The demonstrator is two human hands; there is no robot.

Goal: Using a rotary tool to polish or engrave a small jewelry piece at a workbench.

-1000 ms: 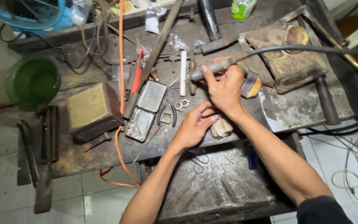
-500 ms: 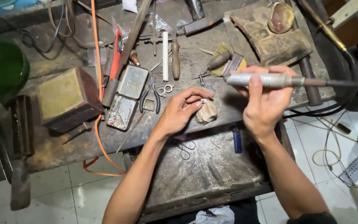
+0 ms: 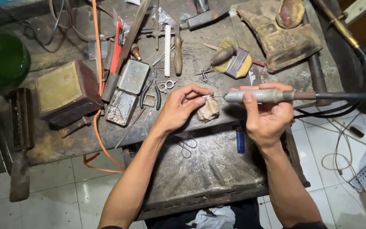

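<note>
An open grey metal tin (image 3: 128, 91) (embossed lid) sits beside the pliers (image 3: 150, 91).

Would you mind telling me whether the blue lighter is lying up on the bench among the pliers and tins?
No, the blue lighter lies on the lower tray, under the right hand.

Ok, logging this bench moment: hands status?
Left hand pinches small metal piece on bench peg. Right hand grips rotary handpiece, tip at the piece. Nothing between.

Bench (image 3: 64, 140) crowded; drawer tray (image 3: 217, 169) seemingly freer.
</note>
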